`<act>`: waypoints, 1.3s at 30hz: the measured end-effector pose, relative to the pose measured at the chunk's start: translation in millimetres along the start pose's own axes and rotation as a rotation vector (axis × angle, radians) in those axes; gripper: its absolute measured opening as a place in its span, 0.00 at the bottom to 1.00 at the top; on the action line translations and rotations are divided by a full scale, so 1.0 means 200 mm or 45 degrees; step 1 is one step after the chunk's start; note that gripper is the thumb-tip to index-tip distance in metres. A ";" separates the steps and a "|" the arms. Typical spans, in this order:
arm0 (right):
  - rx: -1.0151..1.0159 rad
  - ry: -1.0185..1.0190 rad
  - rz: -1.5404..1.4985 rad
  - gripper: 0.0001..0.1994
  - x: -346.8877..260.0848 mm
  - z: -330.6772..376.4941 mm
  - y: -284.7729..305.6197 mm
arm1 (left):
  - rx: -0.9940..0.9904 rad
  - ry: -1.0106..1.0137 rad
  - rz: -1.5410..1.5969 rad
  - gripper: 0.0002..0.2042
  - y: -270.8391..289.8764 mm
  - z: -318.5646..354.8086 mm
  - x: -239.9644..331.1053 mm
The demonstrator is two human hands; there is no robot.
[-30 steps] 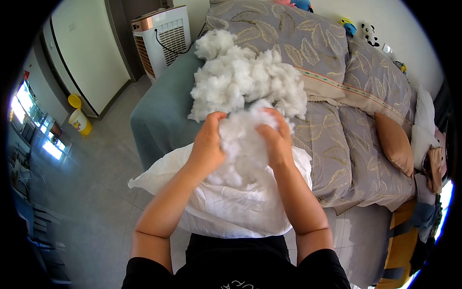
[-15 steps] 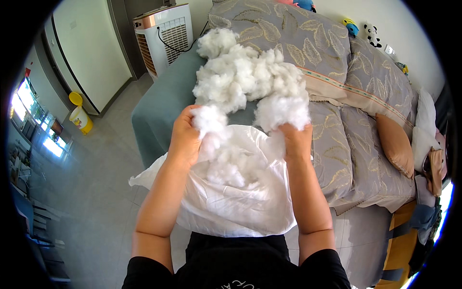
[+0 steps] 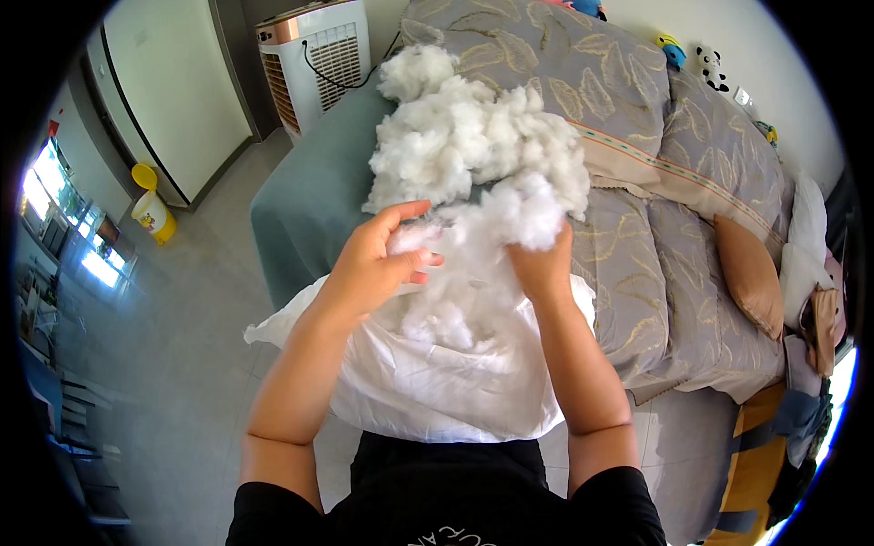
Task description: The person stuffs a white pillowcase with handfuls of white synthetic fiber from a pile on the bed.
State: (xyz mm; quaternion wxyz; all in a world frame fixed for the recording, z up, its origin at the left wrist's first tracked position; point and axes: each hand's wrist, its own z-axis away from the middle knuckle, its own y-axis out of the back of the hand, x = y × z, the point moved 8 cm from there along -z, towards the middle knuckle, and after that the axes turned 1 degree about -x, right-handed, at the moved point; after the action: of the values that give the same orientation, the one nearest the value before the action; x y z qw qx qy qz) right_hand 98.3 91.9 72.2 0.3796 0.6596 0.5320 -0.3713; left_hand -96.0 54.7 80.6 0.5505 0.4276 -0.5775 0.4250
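While your left hand [image 3: 378, 259], fingers parted, frames a wisp [image 3: 411, 239] and your right hand [image 3: 544, 262] grips fluff [image 3: 526, 207] over the cover's [image 3: 437, 391] far edge, the fluff should prove light, soft, easily torn, best taken mid-clump.

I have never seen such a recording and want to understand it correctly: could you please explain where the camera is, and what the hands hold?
There is no machine here, only a person's two bare hands. Every picture comes from one wide camera worn on the head, looking down; its lens bends straight edges near the rim.

The left hand is open, thumb and fingers apart around a wisp of fluff. The right hand holds a bigger clump, which hides its fingers. Below them is a white cloth, with more stuffing on it. Ahead, a large white pile lies on the sofa.
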 end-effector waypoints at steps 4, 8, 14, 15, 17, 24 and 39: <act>-0.207 0.073 0.110 0.22 0.01 0.11 -0.09 | -0.081 -0.253 -0.947 0.33 -0.03 0.09 0.01; -0.921 0.435 0.419 0.29 -0.11 0.30 -0.27 | -0.317 -0.393 -1.564 0.21 -0.01 0.34 0.01; -1.604 0.366 0.419 0.26 -0.05 0.49 -0.38 | -0.215 -0.521 -1.817 0.07 0.00 0.42 -0.11; -1.690 0.237 0.516 0.25 -0.01 0.52 -0.42 | -0.121 -0.618 -1.823 0.06 0.01 0.42 -0.06; -1.692 0.198 0.703 0.23 0.11 0.58 -0.50 | 0.062 -0.815 -1.821 0.05 0.01 0.42 0.06; -1.610 -0.814 -0.664 0.26 0.23 0.70 -0.69 | 0.068 -1.184 -1.386 0.05 -0.18 0.41 0.17; -0.993 0.267 0.227 0.09 0.06 0.45 -0.31 | 0.057 -0.903 -1.253 0.04 -0.04 0.05 -0.27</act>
State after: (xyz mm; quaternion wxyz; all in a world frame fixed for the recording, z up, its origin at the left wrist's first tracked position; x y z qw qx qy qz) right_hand 31.2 26.5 15.2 0.5756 0.5440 0.6093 -0.0384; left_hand -89.5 43.4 25.9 0.4472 0.7715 -0.4511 -0.0359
